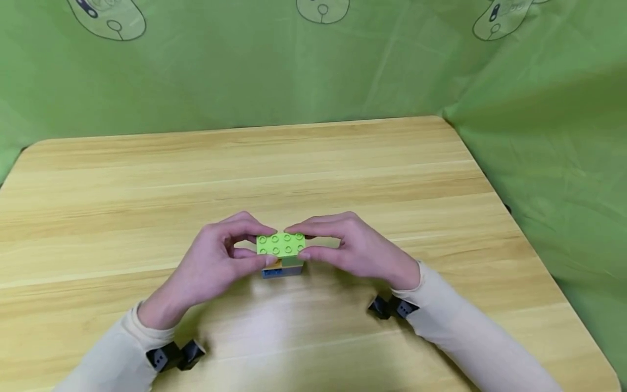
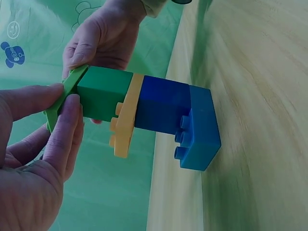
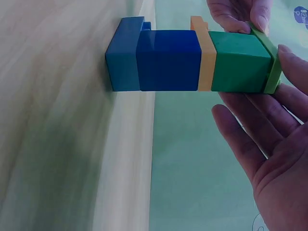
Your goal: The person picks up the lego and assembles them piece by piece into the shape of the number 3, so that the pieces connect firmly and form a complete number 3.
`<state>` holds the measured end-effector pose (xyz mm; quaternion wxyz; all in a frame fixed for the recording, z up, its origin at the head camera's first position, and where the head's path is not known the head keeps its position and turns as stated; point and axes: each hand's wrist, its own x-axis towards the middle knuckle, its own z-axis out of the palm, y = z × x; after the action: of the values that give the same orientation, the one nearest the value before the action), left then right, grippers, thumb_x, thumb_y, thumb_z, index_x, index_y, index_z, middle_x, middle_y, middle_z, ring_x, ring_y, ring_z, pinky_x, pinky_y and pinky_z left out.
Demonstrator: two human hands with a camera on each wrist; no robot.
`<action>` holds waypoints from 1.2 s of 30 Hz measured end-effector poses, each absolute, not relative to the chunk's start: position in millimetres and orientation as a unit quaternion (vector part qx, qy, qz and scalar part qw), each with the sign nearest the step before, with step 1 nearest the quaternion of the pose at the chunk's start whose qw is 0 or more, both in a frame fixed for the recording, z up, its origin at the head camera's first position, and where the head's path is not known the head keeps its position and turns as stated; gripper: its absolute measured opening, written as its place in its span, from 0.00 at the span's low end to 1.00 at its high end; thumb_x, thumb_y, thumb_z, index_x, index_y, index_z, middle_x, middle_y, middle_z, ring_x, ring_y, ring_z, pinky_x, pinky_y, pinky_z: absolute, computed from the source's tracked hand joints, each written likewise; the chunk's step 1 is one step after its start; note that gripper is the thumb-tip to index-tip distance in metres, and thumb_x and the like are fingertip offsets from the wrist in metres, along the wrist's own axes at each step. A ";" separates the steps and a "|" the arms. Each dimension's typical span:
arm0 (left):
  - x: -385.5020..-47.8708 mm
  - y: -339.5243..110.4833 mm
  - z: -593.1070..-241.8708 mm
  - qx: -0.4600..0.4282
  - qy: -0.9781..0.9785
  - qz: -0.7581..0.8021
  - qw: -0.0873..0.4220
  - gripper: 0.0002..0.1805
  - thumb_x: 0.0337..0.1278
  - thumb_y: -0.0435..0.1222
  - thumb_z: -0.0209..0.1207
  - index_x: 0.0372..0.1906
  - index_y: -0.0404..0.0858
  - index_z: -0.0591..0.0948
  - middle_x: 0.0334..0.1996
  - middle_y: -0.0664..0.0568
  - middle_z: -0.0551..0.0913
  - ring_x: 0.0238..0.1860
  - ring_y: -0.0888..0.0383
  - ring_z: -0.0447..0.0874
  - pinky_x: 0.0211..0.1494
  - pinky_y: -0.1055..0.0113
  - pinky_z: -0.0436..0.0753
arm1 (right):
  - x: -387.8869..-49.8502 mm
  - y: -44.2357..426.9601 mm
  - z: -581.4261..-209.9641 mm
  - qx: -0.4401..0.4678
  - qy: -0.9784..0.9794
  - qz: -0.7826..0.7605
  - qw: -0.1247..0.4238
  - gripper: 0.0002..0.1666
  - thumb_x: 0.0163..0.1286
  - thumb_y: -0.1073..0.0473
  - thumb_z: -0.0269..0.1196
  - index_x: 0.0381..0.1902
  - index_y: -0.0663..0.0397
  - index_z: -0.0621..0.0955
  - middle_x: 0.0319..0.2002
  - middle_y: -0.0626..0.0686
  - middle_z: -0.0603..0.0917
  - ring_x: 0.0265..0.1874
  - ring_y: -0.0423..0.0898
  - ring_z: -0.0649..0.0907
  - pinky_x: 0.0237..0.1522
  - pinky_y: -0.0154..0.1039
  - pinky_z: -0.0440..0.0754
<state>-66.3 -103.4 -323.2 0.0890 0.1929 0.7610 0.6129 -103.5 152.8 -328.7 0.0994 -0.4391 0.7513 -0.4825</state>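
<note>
Both hands hold a thin light-green building-block plate [image 1: 281, 245] at the top of a block stack. My left hand [image 1: 210, 261] pinches its left end between thumb and fingers. The right hand [image 1: 364, 250] pinches the right end, thumb in front and fingers behind. Below the plate comes a green block [image 2: 103, 92], set under its right part. Under that are a thin yellow-orange plate [image 2: 127, 122], a dark blue block [image 3: 168, 60] and a lighter blue base brick [image 2: 204, 130] on the table. Studs show on the left part of the base and the yellow-orange plate.
The stack stands on a wood-grain table [image 1: 313, 174] near its front middle. Green cloth [image 1: 235, 71] hangs behind the table and along the right side. Each sleeve carries a small black wrist camera, one at the left [image 1: 175, 355] and one at the right [image 1: 393, 307].
</note>
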 end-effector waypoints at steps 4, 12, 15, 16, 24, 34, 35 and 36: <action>-65.8 -104.2 -323.2 0.193 0.758 0.617 0.088 0.17 0.49 0.28 0.72 0.47 0.38 0.86 0.38 0.51 0.81 0.43 0.55 0.82 0.32 0.63 0.86 | -103.6 152.1 -323.6 -0.451 0.762 -0.456 0.087 0.21 0.68 0.61 0.66 0.59 0.56 0.81 0.53 0.46 0.83 0.49 0.41 0.83 0.49 0.42 0.82; -65.7 -103.9 -324.3 0.197 0.747 0.629 0.092 0.17 0.50 0.27 0.71 0.48 0.37 0.85 0.39 0.50 0.81 0.43 0.54 0.82 0.35 0.61 0.86 | -104.6 150.7 -320.7 -0.448 0.769 -0.448 0.087 0.20 0.67 0.61 0.67 0.57 0.57 0.82 0.51 0.47 0.84 0.47 0.41 0.83 0.46 0.43 0.83; -66.2 -103.8 -324.3 0.202 0.745 0.629 0.091 0.17 0.50 0.26 0.71 0.48 0.36 0.85 0.39 0.50 0.81 0.43 0.53 0.82 0.35 0.61 0.86 | -104.6 150.0 -320.2 -0.442 0.772 -0.448 0.091 0.20 0.67 0.60 0.67 0.57 0.56 0.82 0.49 0.45 0.84 0.43 0.41 0.83 0.43 0.40 0.83; -66.3 -104.0 -324.2 0.203 0.746 0.628 0.090 0.17 0.50 0.26 0.71 0.48 0.36 0.85 0.39 0.50 0.81 0.42 0.53 0.82 0.35 0.61 0.86 | -104.8 149.7 -320.0 -0.441 0.772 -0.448 0.092 0.20 0.67 0.60 0.67 0.56 0.55 0.82 0.48 0.45 0.84 0.42 0.40 0.83 0.43 0.39 0.82; -66.6 -105.0 -323.8 0.211 0.754 0.617 0.080 0.16 0.51 0.26 0.70 0.47 0.37 0.85 0.38 0.51 0.81 0.41 0.54 0.82 0.32 0.64 0.86 | -108.3 147.8 -319.3 -0.446 0.761 -0.460 0.102 0.19 0.66 0.61 0.68 0.55 0.56 0.83 0.47 0.44 0.84 0.43 0.42 0.83 0.43 0.44 0.83; -66.3 -105.6 -327.8 0.217 0.747 0.623 0.080 0.16 0.52 0.25 0.69 0.48 0.36 0.85 0.38 0.50 0.81 0.41 0.53 0.82 0.30 0.66 0.85 | -106.9 147.7 -324.1 -0.431 0.757 -0.479 0.108 0.19 0.65 0.63 0.68 0.55 0.57 0.83 0.46 0.45 0.84 0.42 0.43 0.83 0.42 0.44 0.83; -66.4 -105.8 -328.1 0.218 0.747 0.623 0.079 0.16 0.52 0.26 0.69 0.48 0.36 0.85 0.38 0.50 0.81 0.41 0.53 0.82 0.30 0.66 0.85 | -106.2 147.7 -324.6 -0.429 0.757 -0.481 0.108 0.19 0.66 0.63 0.68 0.55 0.57 0.83 0.47 0.45 0.84 0.42 0.43 0.83 0.42 0.44 0.83; -66.5 -106.1 -328.3 0.218 0.747 0.624 0.080 0.16 0.51 0.26 0.70 0.48 0.36 0.85 0.38 0.50 0.81 0.41 0.53 0.82 0.29 0.66 0.85 | -105.7 147.8 -325.2 -0.427 0.757 -0.483 0.107 0.20 0.66 0.63 0.68 0.55 0.58 0.83 0.47 0.45 0.84 0.43 0.43 0.83 0.43 0.45 0.83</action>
<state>-66.5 -106.1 -328.3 0.0799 0.2179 0.7466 0.6235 -105.7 147.8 -325.2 0.1073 -0.4268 0.7573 -0.4825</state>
